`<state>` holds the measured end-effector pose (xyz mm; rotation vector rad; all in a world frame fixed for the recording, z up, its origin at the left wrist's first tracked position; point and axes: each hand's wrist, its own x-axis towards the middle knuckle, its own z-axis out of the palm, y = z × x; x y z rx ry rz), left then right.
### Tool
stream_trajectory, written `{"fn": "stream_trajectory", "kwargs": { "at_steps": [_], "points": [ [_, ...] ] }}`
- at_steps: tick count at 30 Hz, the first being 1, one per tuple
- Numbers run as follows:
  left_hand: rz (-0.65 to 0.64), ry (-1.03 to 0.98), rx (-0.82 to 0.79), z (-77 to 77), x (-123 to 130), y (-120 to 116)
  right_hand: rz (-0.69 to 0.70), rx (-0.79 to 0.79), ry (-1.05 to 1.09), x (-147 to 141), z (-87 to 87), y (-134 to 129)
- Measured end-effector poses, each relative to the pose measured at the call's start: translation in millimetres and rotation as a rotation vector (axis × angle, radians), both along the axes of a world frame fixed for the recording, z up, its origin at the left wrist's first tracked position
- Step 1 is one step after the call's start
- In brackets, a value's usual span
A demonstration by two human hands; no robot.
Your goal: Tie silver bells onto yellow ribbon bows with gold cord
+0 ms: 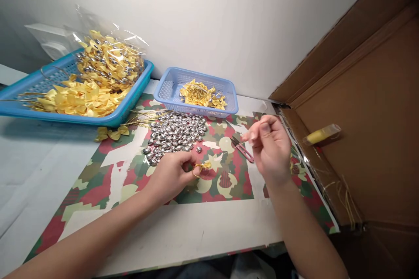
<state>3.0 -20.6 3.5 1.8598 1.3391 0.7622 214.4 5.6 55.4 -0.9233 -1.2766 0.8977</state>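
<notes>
My left hand (176, 172) pinches a small yellow ribbon bow (205, 165) with a loop of gold cord hanging from it. Raised to the right, my right hand (271, 148) has its thumb and fingers pressed together on a thin pale strand (240, 144); whether it is thread or a needle is unclear. Small pink-handled thread snips (244, 151) lie on the patterned paper behind the right hand's fingers. A heap of shiny silver beads (176, 133) spreads just beyond my left hand, with one bead (198, 150) apart from it.
At the left stands a large blue basket (131, 107) with yellow bows and a filled clear bag (111, 54). A smaller blue basket (166, 91) holds more bows. Loose bows (113, 133) lie near the beads. Cardboard (360, 96) walls the right side, with a yellow tube (322, 134) on it.
</notes>
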Motion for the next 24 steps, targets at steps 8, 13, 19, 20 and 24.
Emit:
{"fn": "stream_trajectory", "kwargs": {
  "at_steps": [8,13,19,20,24],
  "points": [
    [-0.041,0.169,0.157,-5.8,-1.7,3.8,0.081,0.001,-0.041,6.4,8.0,-6.4],
    [-0.215,0.164,0.355,-2.3,-10.3,11.7,0.278,0.001,-0.11,-4.6,10.5,-21.9],
    [-0.317,-0.122,0.133,21.7,-10.6,10.5,0.393,0.129,-0.133,-18.0,9.2,-13.7],
    [-0.364,-0.204,0.001,22.6,-7.7,9.0,0.39,0.136,-0.119,-19.6,5.5,-11.0],
    [-0.282,-0.73,-0.411,16.1,5.4,6.3,0.351,0.067,-0.104,-22.0,-17.0,-5.8]
  ]
}}
